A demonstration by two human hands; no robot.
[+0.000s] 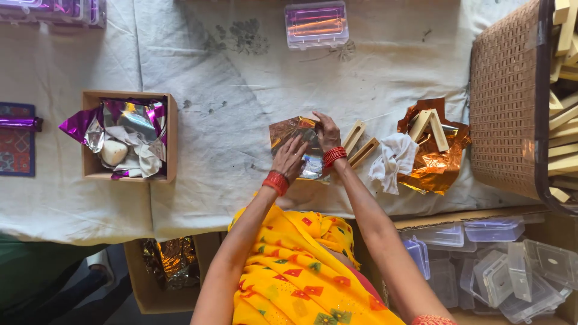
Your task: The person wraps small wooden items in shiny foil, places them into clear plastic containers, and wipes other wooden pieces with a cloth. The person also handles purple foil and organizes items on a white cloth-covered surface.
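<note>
1. Overhead, a foil sheet [301, 147] is pressed flat mid-table by both hands: left hand [289, 157] spread, palm down; right hand [326, 133] pinching the far edge.
2. Ideally, creases are smoothed firmly; wooden blocks [360, 144] lie just right.
</note>
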